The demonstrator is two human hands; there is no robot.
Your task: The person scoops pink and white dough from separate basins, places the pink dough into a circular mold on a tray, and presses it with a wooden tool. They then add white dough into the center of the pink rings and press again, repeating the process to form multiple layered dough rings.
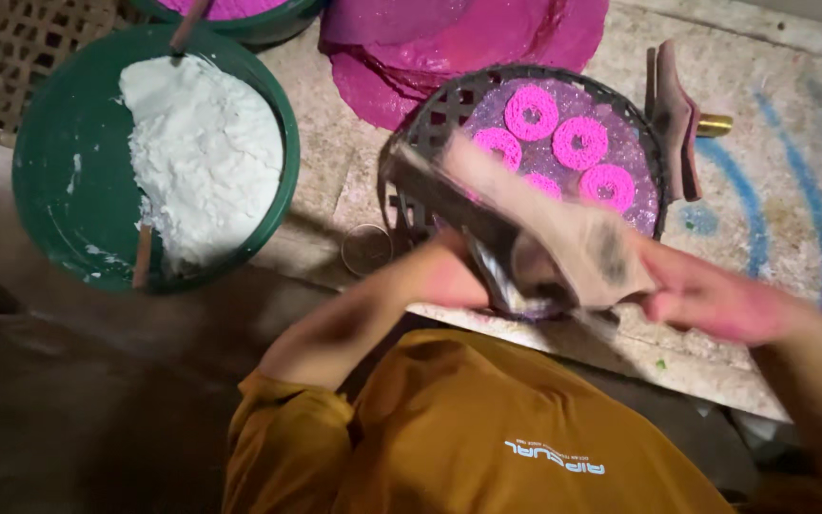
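From the head camera I see my left hand (444,276) and right hand (706,300) both closed on a blurred tan board (563,233), held tilted over the near edge of the woven tray (420,124). Five pink rings (556,143) already lie in the tray, with room left. Left of the tray sits a green bowl (49,181) of white paste (206,157), half-used by my judgement.

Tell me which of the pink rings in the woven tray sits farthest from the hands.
The pink ring at the upper left of the group in the woven tray. It lies at the far edge, while the other rings sit closer to the hands.
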